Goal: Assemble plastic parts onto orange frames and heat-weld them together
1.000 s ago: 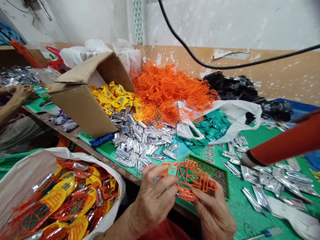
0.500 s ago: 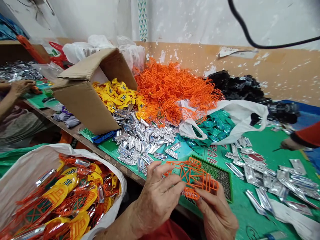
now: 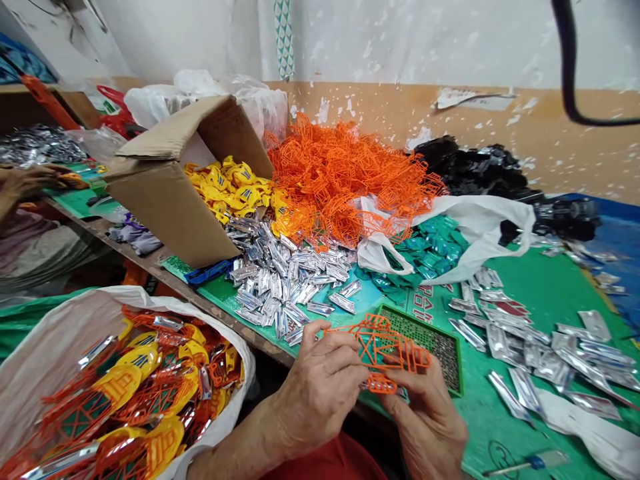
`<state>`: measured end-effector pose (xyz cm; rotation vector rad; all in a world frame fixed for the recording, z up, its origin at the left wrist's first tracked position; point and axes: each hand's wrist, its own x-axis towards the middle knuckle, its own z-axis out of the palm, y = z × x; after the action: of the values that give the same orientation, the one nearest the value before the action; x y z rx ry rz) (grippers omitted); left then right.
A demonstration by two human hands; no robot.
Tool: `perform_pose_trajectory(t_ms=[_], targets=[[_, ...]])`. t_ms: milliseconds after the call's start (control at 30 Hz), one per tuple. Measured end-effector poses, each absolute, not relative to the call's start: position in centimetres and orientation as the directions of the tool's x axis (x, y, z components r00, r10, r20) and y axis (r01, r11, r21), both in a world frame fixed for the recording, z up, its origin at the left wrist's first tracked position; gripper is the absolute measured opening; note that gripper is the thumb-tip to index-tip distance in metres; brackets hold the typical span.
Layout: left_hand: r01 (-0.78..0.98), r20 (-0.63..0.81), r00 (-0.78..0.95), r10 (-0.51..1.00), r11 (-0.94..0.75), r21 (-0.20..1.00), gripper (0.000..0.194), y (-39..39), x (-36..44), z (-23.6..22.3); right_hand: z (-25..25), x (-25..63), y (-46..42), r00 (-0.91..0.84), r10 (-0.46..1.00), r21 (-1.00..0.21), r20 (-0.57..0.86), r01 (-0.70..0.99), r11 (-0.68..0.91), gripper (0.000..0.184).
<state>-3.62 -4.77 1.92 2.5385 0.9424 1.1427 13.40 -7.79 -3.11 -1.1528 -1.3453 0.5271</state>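
An orange plastic lattice frame [image 3: 383, 350] is held between my two hands, over the near edge of the green table. My left hand [image 3: 320, 380] grips its left end, fingers bent around it. On its lower right end, the thumb and fingers of my right hand [image 3: 425, 413] are pressed closed. Just behind the frame lies a green tray [image 3: 457, 373] with many tiny dark metal pieces. Silver printed plastic parts [image 3: 285, 277] are heaped beyond my left hand, and more silver parts [image 3: 540, 347] lie scattered to the right. A screwdriver [image 3: 530, 461] rests at the lower right.
At the left, a white sack [image 3: 240, 333] holds orange and yellow assemblies. A tipped cardboard box [image 3: 165, 207] spills yellow parts [image 3: 230, 190]. Behind are piles of orange frames [image 3: 340, 167], green parts [image 3: 435, 250] and black parts [image 3: 470, 167]. Another person's hand [image 3: 25, 180] is far left.
The other person's red-orange sleeve and hand at the right have left the view. The screwdriver shows more fully now. My hands keep hold of the orange frame, shifted slightly left.
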Motion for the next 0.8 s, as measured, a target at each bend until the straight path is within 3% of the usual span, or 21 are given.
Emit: perform_pose_trajectory(t_ms=[433, 800], targets=[[0.376, 0.490, 0.582, 0.649, -0.749, 0.546, 0.014, -5.0, -4.3, 2.7, -2.0, 12.4, -8.4, 0.268, 0.922, -0.957, 0.280, 0.148, 0.248, 0.011], [0.391, 0.414, 0.679, 0.607, -0.775, 0.496, 0.015, -4.7, -4.7, 3.8, -2.3, 12.4, -8.7, 0.265, 0.924, -0.956, 0.276, 0.178, 0.235, 0.014]])
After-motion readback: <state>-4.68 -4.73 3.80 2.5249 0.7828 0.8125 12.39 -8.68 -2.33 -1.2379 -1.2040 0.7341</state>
